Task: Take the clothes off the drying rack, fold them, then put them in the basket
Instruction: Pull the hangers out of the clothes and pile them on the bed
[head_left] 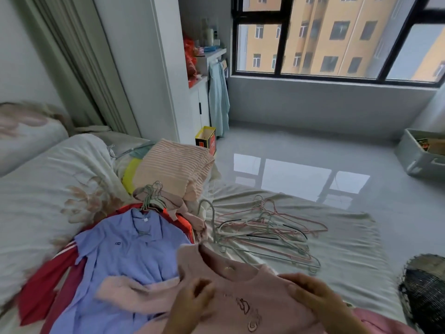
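Both hands on pink top [243, 288], front side up, collar pointing away, laid flat on the bed [325, 237]. That gives a firm surface to square it up for folding.

L hand [192, 300]: fingers curled, pinching fabric near the L shoulder. It's a bit blurred, but reads as a grip.
R hand [310, 292]: fingers wrapped over the R shoulder edge, grasping it. The two grips are spread wide, prob to hold the top taut and flat.

One sleeve trails left over the blue shirt [134, 256]. It needs tucking in before the fold.

Blue shirt is on its hanger, lying on a red garment [45, 285], so that pile is the unfolded queue. It's close on the L, within easy reach.

Empty hangers [269, 227] are heaped just beyond the collar, kept off the folding spot. One green hook sits right by the neckline. It looks out of the top, but can't confirm.

Striped stack [173, 169] is further back on the bed and looks folded, not yet in any basket.

Basket: either the grey crate [419, 153] on the floor, far R, or the dark woven thing [423, 288] at near R. Can't tell which.

Step, my read: start of fold on pink top. Task is approx mid-way.
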Demonstrator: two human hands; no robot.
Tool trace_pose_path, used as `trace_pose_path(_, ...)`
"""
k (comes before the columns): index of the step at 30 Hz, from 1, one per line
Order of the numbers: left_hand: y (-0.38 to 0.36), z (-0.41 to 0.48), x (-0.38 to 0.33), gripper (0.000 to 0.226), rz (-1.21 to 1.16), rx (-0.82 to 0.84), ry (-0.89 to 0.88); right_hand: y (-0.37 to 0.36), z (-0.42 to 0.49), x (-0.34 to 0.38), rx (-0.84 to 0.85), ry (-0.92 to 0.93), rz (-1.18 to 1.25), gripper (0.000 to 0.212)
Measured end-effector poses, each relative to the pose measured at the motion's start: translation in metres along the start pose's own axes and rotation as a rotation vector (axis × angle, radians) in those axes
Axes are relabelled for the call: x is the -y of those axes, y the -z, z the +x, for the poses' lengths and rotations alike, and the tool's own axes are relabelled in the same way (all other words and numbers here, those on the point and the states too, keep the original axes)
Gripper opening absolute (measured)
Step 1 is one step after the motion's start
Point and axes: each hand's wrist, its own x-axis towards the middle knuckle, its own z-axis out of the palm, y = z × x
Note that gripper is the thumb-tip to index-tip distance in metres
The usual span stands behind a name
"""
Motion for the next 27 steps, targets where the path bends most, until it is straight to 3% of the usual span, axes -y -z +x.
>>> trace_pose_path(1,0.014,-0.001,-0.004,0.026,0.026,0.016,-0.132,0.012,-0.013,0.002,0.004,0.007,0.056,0.025)
trace_pose_path(2,0.019,0.002,-0.012,0.019,0.069,-0.08,-0.221,0.022,-0.029,0.008,-0.036,0.043,0.098,0.037)
trace_pose_path(3,0.02,0.004,-0.019,0.022,0.116,-0.144,-0.31,0.033,-0.043,0.011,-0.062,0.046,0.126,0.035)
trace_pose_path(5,0.004,-0.003,-0.045,0.049,0.225,-0.086,-0.476,0.056,-0.07,0.02,-0.096,0.032,0.229,0.018)
trace_pose_path(7,-0.011,-0.008,-0.061,0.058,0.357,-0.021,-0.557,0.08,-0.098,0.023,-0.105,0.037,0.261,0.045)
trace_pose_path(9,-0.016,-0.015,-0.071,0.033,0.482,-0.001,-0.609,0.103,-0.124,0.015,-0.176,0.012,0.26,0.074)
trace_pose_path(13,-0.038,-0.044,-0.095,0.027,0.488,0.134,-0.749,0.131,-0.165,0.001,-0.286,0.002,0.231,0.083)
trace_pose_path(15,-0.051,-0.062,-0.112,0.016,0.39,0.194,-0.75,0.137,-0.179,-0.001,-0.311,0.008,0.187,0.072)
trace_pose_path(17,-0.063,-0.078,-0.128,0.02,0.362,0.217,-0.755,0.137,-0.186,0.004,-0.34,0.058,0.149,0.034)
trace_pose_path(18,-0.07,-0.083,-0.133,0.023,0.378,0.216,-0.772,0.134,-0.187,0.009,-0.345,0.081,0.059,0.028)
trace_pose_path(21,-0.094,-0.098,-0.144,0.028,0.47,0.231,-0.808,0.113,-0.179,0.029,-0.213,0.159,-0.108,0.052)
trace_pose_path(25,-0.105,-0.115,-0.154,0.028,0.453,0.238,-0.844,0.081,-0.165,0.047,-0.289,0.282,-0.252,0.011)
trace_pose_path(27,-0.096,-0.122,-0.158,0.023,0.405,0.269,-0.858,0.08,-0.166,0.05,-0.289,0.276,-0.242,0.011)
